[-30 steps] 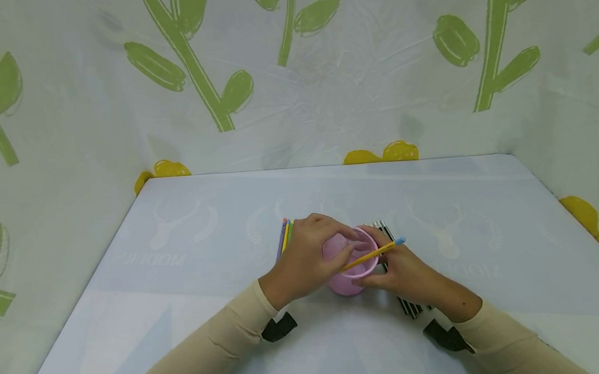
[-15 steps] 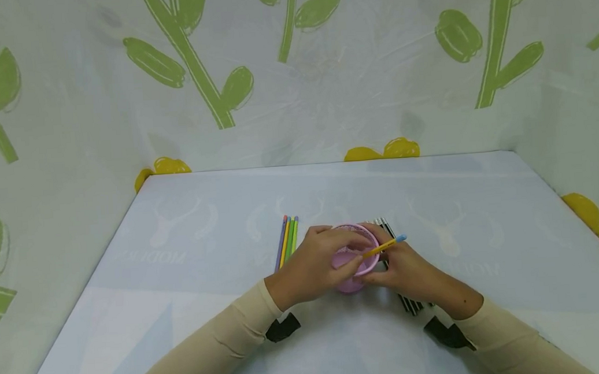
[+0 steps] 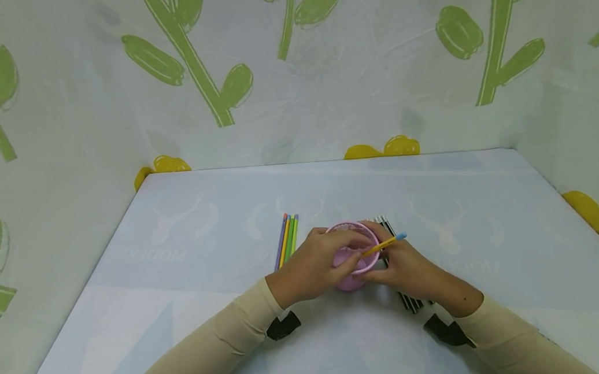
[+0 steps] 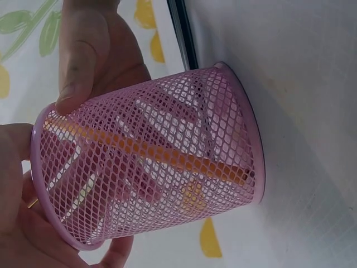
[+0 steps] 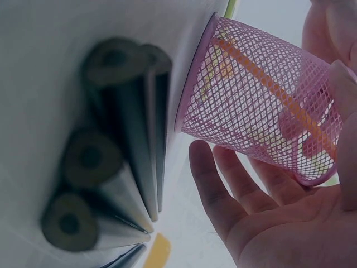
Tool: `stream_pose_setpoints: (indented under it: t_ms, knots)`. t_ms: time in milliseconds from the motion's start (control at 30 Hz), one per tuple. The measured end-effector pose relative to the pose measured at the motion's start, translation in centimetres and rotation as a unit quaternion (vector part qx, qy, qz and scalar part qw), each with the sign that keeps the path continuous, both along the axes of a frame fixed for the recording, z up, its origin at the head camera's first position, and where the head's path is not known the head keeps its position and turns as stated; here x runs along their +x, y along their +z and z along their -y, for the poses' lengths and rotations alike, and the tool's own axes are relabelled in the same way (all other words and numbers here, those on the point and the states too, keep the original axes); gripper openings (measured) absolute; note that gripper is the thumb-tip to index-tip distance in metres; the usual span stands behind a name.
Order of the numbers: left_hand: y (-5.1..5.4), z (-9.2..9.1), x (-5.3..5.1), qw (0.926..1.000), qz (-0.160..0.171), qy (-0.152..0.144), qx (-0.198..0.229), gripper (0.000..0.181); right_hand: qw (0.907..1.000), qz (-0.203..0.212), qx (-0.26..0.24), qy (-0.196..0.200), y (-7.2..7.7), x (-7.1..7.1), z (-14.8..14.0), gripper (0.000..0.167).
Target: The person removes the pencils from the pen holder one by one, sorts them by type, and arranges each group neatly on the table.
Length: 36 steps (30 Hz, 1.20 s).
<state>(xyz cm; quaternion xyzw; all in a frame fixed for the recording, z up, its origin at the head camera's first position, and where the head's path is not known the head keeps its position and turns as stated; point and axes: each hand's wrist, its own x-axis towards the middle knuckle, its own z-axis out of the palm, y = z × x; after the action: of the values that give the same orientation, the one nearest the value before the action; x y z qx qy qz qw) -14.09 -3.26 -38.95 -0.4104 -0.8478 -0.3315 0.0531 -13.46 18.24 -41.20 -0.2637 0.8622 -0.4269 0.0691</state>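
Observation:
A pink mesh pencil cup [image 3: 350,283] stands between my hands, its mouth tipped toward the head view. My right hand [image 3: 412,272] holds it from the right, thumb at the near rim and fingers on the far side. A yellow-orange pencil [image 3: 384,245] with a blue end leans inside the cup over its right rim. Through the mesh in the left wrist view, this pencil [image 4: 162,153] reaches down to the cup's bottom. My left hand [image 3: 310,267] reaches over the left rim. Its thumb and fingers pinch the pencil just inside the mouth; the contact is partly hidden.
Several coloured pencils [image 3: 285,243] lie side by side, left of the cup, partly behind my left hand. Several black-and-silver pencils [image 3: 412,303] lie under my right hand, their blunt ends close in the right wrist view. The pale table [image 3: 202,217] meets a leaf-patterned backdrop [image 3: 365,78].
My left hand has shifted slightly right, and its thumb now covers the part of the pencil that showed inside the cup. The right hand and cup stay nearly still.

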Motion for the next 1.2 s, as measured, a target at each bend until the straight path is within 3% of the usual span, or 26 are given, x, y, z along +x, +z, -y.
stream_pose_setpoints:
  t_ms: [433, 967, 1200]
  knots:
    - [0.04, -0.03, 0.13, 0.9997, 0.011, 0.0, -0.023, 0.025, 0.9999, 0.01, -0.001, -0.002, -0.17, -0.1, -0.03, 0.084]
    - [-0.19, 0.15, 0.01, 0.9997, -0.001, -0.023, -0.005, 0.021, 0.9994, -0.013, -0.02, 0.025, -0.3, -0.08, -0.28, 0.087]
    - [0.02, 0.23, -0.05, 0.9992, 0.01, -0.038, 0.002, 0.021, 0.9989, 0.036, -0.028, 0.01, -0.14, 0.04, -0.25, 0.083]
